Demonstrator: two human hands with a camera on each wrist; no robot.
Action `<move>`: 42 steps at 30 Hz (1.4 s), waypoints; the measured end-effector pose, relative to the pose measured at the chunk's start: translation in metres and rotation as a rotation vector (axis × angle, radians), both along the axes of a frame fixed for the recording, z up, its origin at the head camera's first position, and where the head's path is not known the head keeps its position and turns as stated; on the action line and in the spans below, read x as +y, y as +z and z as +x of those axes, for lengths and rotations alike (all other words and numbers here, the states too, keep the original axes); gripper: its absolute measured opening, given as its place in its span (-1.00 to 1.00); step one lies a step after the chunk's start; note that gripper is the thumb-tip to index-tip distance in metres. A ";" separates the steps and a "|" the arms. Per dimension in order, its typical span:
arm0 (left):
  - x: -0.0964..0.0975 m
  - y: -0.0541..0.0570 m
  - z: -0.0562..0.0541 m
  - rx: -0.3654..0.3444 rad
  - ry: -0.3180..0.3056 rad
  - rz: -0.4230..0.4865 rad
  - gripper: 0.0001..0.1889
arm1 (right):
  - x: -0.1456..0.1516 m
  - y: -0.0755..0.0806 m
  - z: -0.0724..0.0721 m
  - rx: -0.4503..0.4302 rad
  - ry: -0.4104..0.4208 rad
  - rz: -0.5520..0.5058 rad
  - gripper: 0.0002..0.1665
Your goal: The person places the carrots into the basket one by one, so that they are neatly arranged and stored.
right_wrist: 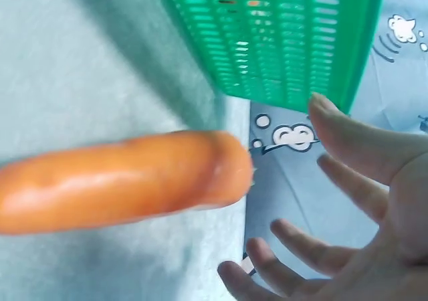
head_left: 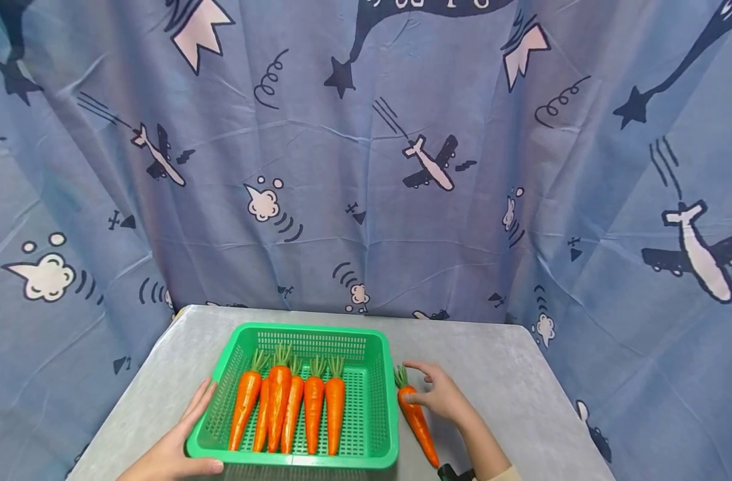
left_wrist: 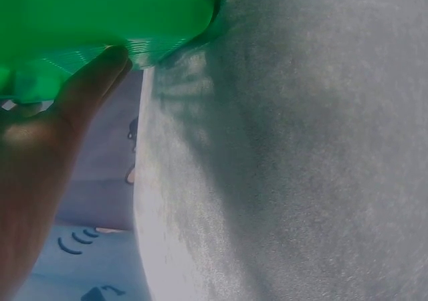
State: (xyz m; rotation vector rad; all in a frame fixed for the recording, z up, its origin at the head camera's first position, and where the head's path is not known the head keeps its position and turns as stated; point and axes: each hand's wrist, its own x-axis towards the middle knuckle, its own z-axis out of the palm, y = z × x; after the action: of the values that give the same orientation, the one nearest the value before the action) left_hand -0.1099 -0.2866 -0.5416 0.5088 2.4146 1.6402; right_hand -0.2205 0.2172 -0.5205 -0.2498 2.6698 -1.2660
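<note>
A green plastic basket [head_left: 383,427] holds several orange carrots [head_left: 335,414] with green tops, lying side by side. My left hand [head_left: 173,449] rests against its near left corner, thumb along the front and straight fingers up the left side. From the left wrist, the thumb [left_wrist: 100,73] touches the basket's wall [left_wrist: 93,20]. One loose carrot [head_left: 420,431] lies on the table right of the basket, its top pointing away. My right hand [head_left: 444,397] hovers beside its thick end, fingers spread; the right wrist view shows a gap between fingers and carrot [right_wrist: 127,180].
A pale grey table [head_left: 498,374] bears everything. Behind and around it hangs a blue curtain [head_left: 318,200] printed with planes and stars. A dark strap piece [head_left: 453,473] shows at my right wrist, near the loose carrot's tip.
</note>
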 end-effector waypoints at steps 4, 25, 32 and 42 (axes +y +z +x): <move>0.000 0.000 0.001 0.002 0.007 -0.027 0.18 | 0.004 -0.008 -0.002 -0.046 0.075 0.028 -0.23; -0.001 -0.001 -0.001 0.022 0.001 -0.006 0.20 | 0.007 -0.031 -0.005 -0.177 0.099 -0.099 -0.32; -0.001 -0.003 -0.001 -0.018 0.000 0.016 0.21 | 0.008 -0.018 -0.002 -0.207 0.013 -0.206 -0.29; -0.002 -0.001 -0.003 -0.133 -0.006 0.047 0.20 | 0.005 0.020 -0.001 -0.204 -0.005 -0.353 -0.29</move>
State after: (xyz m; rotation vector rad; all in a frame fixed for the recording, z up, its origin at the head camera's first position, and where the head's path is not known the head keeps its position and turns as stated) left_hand -0.1131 -0.2885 -0.5425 0.3995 2.2821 1.6759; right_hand -0.2218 0.2221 -0.5000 -0.1493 2.2695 -1.6628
